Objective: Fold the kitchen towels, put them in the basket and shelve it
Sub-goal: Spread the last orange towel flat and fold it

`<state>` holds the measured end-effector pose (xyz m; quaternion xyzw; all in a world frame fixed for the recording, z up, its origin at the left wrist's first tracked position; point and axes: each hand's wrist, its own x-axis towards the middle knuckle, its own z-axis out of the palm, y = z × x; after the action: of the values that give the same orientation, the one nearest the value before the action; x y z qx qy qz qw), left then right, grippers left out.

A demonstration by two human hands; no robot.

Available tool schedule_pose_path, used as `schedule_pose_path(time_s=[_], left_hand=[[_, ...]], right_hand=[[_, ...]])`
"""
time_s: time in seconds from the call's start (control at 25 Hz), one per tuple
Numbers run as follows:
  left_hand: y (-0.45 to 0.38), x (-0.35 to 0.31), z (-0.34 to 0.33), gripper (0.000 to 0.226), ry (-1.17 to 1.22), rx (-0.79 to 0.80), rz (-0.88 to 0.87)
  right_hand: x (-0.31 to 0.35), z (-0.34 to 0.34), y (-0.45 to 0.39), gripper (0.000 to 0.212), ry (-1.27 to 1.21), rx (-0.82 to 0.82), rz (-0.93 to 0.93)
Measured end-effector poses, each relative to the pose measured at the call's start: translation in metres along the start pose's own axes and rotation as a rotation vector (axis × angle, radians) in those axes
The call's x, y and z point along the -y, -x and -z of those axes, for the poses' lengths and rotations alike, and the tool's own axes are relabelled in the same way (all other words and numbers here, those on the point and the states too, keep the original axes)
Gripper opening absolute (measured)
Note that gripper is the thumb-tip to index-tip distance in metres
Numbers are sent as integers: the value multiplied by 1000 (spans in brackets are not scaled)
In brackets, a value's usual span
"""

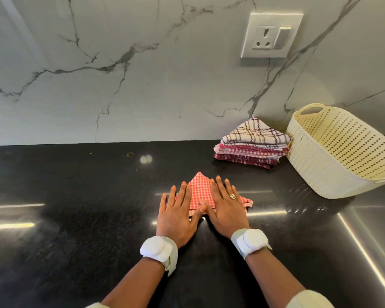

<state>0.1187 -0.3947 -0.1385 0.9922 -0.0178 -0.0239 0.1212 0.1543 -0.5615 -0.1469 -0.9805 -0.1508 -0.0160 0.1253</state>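
Where towel stack (252, 143) touches basket (340, 152).

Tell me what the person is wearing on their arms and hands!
Each wrist has a pale grey band carrying a rounded white pod: one on the left hand, one on the right hand. A ring with a small round top sits on one of the right fingers. Cream sleeve edges peek in at the bottom.

black countertop (76, 196); marble backsplash (120, 85) behind; white wall socket (272, 35) upper right.
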Motion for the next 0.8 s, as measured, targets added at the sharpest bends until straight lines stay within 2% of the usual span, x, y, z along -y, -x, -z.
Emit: schedule_pose_path(time_s=[0.12,0.36,0.48,0.64,0.8], left_hand=[[1,-2,-5,87,-11,-58,-11],[4,3,-4,92,68,-113,-20],[5,4,-4,83,75,-212,15],[4,9,-7,61,105,-250,120],[5,6,-4,45,216,-276,163]], right_hand=[[-10,2,13,90,-1,-19,-79],[-19,7,39,73,19,-20,-179],[-19,6,36,65,-99,-73,-217],[-21,4,38,58,-217,-182,-247],[-19,6,40,73,-222,-155,-310]])
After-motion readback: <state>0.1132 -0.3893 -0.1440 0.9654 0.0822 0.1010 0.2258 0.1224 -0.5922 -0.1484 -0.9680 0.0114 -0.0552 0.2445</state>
